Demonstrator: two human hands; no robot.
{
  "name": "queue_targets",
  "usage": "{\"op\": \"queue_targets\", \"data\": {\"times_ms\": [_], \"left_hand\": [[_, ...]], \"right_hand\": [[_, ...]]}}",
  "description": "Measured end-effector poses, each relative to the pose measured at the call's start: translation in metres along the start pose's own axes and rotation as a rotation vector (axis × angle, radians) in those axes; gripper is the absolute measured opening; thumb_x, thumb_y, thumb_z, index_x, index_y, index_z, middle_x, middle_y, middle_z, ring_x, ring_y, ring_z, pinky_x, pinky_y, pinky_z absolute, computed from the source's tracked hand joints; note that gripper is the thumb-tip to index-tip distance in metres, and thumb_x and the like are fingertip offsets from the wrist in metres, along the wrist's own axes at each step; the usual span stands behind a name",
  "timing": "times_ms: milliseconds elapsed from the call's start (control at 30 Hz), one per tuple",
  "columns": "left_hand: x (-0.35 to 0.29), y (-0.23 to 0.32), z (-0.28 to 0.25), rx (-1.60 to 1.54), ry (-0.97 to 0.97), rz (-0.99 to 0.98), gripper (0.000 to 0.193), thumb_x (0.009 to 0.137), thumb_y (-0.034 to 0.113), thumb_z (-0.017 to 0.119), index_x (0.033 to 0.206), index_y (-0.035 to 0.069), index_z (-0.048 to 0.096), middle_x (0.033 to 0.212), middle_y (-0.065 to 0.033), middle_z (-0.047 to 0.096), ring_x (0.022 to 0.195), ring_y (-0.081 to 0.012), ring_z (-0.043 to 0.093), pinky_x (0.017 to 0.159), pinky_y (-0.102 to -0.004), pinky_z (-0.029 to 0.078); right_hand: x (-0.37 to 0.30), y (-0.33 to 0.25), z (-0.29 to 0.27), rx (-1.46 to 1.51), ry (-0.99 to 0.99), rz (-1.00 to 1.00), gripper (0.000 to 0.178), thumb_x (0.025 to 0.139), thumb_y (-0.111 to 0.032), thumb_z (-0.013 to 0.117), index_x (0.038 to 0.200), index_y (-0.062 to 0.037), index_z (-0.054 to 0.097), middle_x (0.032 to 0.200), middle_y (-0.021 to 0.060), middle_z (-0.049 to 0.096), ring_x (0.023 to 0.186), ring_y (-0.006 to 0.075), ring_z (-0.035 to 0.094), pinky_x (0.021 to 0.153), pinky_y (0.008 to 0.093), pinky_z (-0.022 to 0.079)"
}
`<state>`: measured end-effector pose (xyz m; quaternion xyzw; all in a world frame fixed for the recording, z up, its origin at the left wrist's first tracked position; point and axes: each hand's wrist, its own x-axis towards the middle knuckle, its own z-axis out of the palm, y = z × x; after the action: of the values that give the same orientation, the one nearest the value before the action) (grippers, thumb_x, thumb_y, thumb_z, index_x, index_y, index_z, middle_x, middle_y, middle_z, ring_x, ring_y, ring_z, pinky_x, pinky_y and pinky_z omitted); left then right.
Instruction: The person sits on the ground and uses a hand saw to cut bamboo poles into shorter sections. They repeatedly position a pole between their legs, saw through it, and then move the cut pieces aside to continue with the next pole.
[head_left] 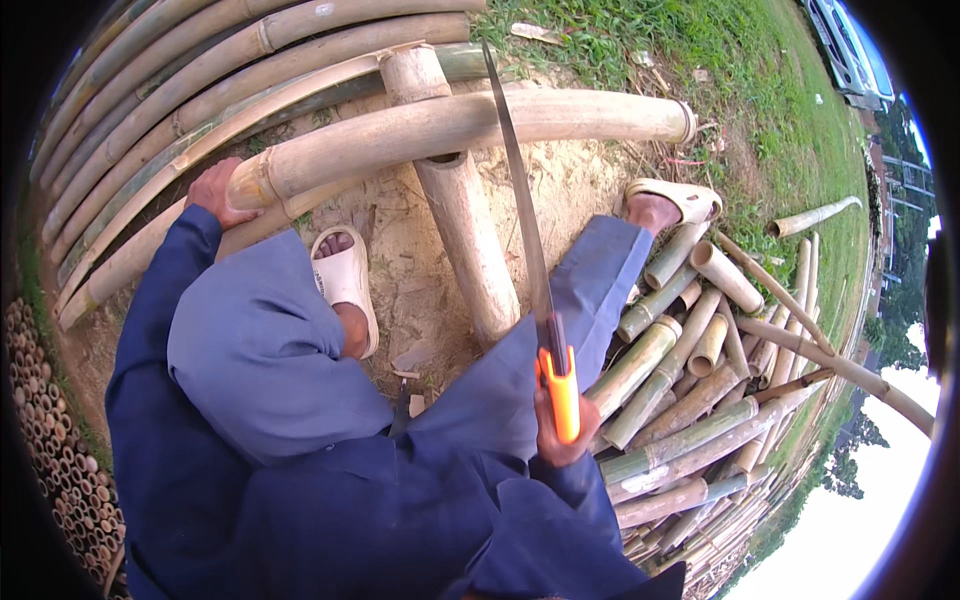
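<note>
My right hand (pixel 566 428) is closed around the orange handle of a hand saw (pixel 524 200). Its long blade points away from me and crosses the thick bamboo pole (pixel 390 132), right of the pole's middle. Whether the teeth have cut into it cannot be made out. On the left, my left hand (pixel 220 192) grips the near end of that pole. The pole lies across a thick bamboo post (pixel 465 250) that slants over the ground between my feet, its upper end showing beyond the pole.
Long bamboo poles (pixel 170 85) lie side by side at the far left. Cut bamboo pieces (pixel 690 390) are heaped at my right. Stacked bamboo ends (pixel 60 440) show at the lower left. Pale sawdust (pixel 560 190) covers the ground; a vehicle (pixel 848 50) stands at the far right.
</note>
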<state>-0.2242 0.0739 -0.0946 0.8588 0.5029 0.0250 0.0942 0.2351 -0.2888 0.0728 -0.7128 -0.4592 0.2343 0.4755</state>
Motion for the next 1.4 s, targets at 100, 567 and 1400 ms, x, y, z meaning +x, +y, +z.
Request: {"op": "queue_targets", "data": {"times_ms": [100, 567, 1400], "left_hand": [[-0.009, -0.012, 0.012, 0.003, 0.013, -0.027, 0.094, 0.056, 0.049, 0.093, 0.133, 0.008, 0.057, 0.125, -0.0170, 0.065, 0.116, -0.0371, 0.063, 0.100, -0.0461, 0.051], [-0.002, -0.050, 0.057, 0.012, 0.104, 0.061, 0.104, 0.047, 0.056, 0.090, 0.130, 0.003, 0.056, 0.116, -0.0180, 0.063, 0.109, -0.0400, 0.062, 0.094, -0.0483, 0.050], [0.005, -0.012, 0.005, 0.004, 0.038, 0.076, 0.094, 0.052, 0.045, 0.093, 0.130, 0.008, 0.056, 0.115, -0.0153, 0.066, 0.108, -0.0386, 0.063, 0.094, -0.0476, 0.051]], "right_hand": [[0.030, 0.002, 0.022, -0.019, -0.045, 0.133, 0.017, 0.090, -0.002, 0.069, 0.105, 0.0045, 0.073, 0.071, 0.0128, 0.068, 0.063, 0.0135, 0.064, 0.061, 0.0310, 0.051], [0.029, -0.002, -0.007, -0.036, -0.134, -0.019, 0.017, 0.091, -0.008, 0.071, 0.106, 0.0003, 0.072, 0.072, 0.0167, 0.066, 0.061, 0.0274, 0.067, 0.061, 0.0362, 0.051], [0.019, 0.014, 0.003, -0.043, -0.104, 0.173, 0.025, 0.092, -0.002, 0.067, 0.116, 0.0035, 0.070, 0.076, 0.0107, 0.071, 0.066, 0.0173, 0.067, 0.065, 0.0297, 0.052]]}}
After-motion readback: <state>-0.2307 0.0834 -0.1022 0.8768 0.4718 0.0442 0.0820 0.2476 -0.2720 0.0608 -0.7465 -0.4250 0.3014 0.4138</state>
